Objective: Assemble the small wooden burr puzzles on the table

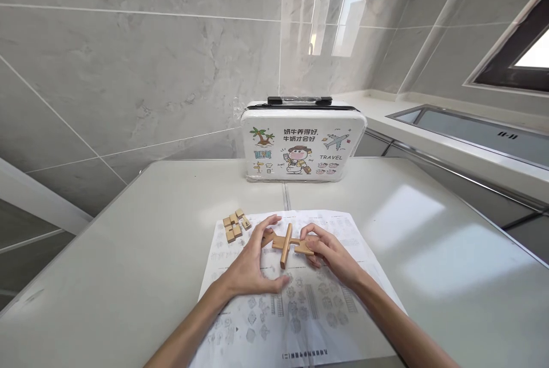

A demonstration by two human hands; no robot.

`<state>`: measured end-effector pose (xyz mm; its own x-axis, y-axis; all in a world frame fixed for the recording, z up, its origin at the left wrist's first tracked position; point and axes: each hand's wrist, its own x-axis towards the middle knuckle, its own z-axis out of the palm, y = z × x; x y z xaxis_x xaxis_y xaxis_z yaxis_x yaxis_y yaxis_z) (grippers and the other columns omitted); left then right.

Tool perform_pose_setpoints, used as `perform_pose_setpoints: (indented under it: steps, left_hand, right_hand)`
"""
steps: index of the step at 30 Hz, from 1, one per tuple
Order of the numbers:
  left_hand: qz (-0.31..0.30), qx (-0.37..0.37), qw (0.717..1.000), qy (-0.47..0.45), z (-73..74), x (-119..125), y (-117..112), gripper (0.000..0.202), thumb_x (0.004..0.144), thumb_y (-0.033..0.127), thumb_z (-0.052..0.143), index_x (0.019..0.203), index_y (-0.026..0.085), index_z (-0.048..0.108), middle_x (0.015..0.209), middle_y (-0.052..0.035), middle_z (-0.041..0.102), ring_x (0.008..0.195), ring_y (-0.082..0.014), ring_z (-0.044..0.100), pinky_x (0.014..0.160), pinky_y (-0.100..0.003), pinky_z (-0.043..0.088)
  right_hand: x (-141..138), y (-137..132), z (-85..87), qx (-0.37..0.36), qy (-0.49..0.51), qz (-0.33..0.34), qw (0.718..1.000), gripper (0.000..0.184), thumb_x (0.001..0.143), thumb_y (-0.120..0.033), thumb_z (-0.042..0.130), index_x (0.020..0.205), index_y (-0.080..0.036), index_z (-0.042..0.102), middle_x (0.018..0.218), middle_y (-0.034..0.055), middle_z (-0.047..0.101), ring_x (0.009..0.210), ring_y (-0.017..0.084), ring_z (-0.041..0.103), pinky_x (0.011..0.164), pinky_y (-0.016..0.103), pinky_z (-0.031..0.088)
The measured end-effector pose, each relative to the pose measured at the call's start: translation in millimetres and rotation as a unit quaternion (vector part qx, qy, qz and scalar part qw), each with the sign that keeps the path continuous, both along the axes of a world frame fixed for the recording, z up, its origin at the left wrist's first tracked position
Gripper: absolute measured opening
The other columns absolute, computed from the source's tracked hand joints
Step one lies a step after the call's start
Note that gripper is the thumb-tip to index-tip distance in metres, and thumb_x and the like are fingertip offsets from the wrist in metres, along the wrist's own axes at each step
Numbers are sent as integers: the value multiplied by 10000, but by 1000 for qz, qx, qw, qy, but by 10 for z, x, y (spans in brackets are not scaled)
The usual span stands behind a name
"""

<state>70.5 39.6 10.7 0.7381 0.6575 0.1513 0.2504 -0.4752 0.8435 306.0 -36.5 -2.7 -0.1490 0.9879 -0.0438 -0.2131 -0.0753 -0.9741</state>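
Note:
Two crossed wooden puzzle bars [286, 243] lie on a printed instruction sheet [295, 311] in the middle of the white table. My left hand [253, 262] curls round the left end of the crossed bars, fingers bent over it. From the right, my right hand [329, 251] pinches the right-hand piece of the same assembly. A small cluster of loose wooden blocks [235, 224] rests at the sheet's upper left corner, just beyond my left hand.
A white cartoon-printed case [302, 145] with a black handle stands upright at the table's [128, 265] far edge against the tiled wall. A counter with a sunken metal sink [472, 128] runs along the right.

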Motion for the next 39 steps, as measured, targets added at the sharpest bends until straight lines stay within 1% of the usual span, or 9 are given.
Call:
perform_pose_setpoints:
  steps: [2,6,12,17,26,30,33,36,39]
  left_hand:
    - [-21,-67,997,-18,26,8,-24,1220,677,385,945,1628,324,184,1630,-153,416,1473,-378,447,1216,-555,390]
    - [-18,-113,992,-49,50,37,-24,1109,655,380,972,1557,308,330,1504,-144,568,1431,-364,515,1232,-548,369]
    - [-13,-116,991,-66,107,46,17,982,638,310,959,1469,255,441,1461,-151,598,1393,-346,560,1242,-542,380]
    - [-4,-88,994,-63,149,61,3,869,640,309,948,1389,238,514,1418,-145,630,1342,-336,607,1212,-533,436]
    - [-35,-77,995,-51,120,7,70,914,643,321,934,1435,244,485,1414,-135,629,1331,-319,612,1198,-506,461]
    - [20,-31,998,-49,114,-44,101,828,672,347,911,1386,251,504,1330,-111,662,1234,-300,652,1135,-487,505]
    - [26,6,1000,-3,80,-92,124,896,686,367,906,1454,276,453,1341,-99,657,1241,-305,637,1125,-493,499]
    - [10,74,995,61,23,-93,124,960,698,454,913,1506,287,423,1431,-110,607,1307,-335,586,1134,-514,484]
    - [-20,159,983,90,-15,-60,109,909,742,489,882,1510,278,443,1481,-114,572,1363,-347,534,1175,-528,439]
  right_hand:
    - [9,-1,1,2,-4,31,1000,186,997,-418,605,1021,-237,570,585,-84,484,536,124,382,587,267,318]
    - [12,7,-23,-2,0,52,999,178,988,-401,632,1012,-233,578,595,-81,494,538,116,387,583,263,318]
    - [-11,18,-70,-27,71,41,996,147,965,-353,664,948,-233,582,575,-111,350,515,94,221,524,255,195]
    - [-12,25,-96,-43,91,23,995,165,942,-347,682,890,-219,593,576,-117,279,520,88,182,520,257,165]
    - [-111,1,-91,-73,136,26,988,173,885,-286,688,771,-194,597,563,-116,249,506,73,125,497,252,117]
    - [-13,17,-113,-68,160,-23,985,186,845,-265,696,726,-203,567,548,-121,227,494,71,115,482,242,117]
    - [73,41,-124,-59,164,-89,981,210,854,-280,695,719,-212,549,546,-122,213,495,78,111,473,239,118]
    - [66,60,-123,-51,133,-147,979,124,895,-321,677,863,-219,613,540,-128,225,493,87,119,475,242,133]
    - [3,61,-132,-50,60,-173,982,202,932,-383,654,1050,-220,637,531,-124,275,493,99,182,489,244,173]
